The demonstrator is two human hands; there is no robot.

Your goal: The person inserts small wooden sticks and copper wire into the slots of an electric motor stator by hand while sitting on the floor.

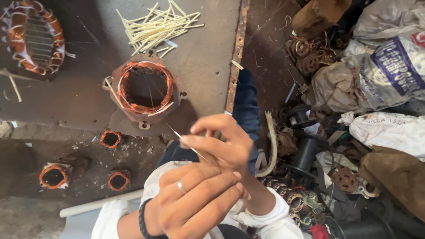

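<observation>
Near the tabletop edge, right hand fingers pinch a thin needle; left hand fingers pressed together beneath, copper-wound stator beyond.

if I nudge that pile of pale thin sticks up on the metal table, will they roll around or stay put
The pale sticks look thin and light, so a nudge would probably scatter them. They lie crisscrossed on the flat metal table, so most would likely slide rather than roll far. Being so slender, they may bend or snap.
</observation>
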